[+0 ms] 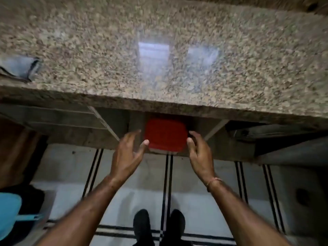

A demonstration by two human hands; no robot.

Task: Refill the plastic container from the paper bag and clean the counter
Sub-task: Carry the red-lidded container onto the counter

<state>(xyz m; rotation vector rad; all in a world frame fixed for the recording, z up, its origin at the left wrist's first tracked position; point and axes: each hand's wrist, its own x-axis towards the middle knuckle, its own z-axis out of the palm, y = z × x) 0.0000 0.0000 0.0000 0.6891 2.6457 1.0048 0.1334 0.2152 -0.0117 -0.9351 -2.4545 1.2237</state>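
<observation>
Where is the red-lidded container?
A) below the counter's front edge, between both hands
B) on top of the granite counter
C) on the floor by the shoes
A: the red-lidded container sits under the edge of the counter, left hand and right hand flanking it.

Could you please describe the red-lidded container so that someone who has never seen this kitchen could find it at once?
Find the speckled granite counter; just below its front edge is a dark open shelf. There, between the person's left hand and right hand, sits the plastic container. Its square, round-cornered bright red lid is the only red thing in view.
</observation>
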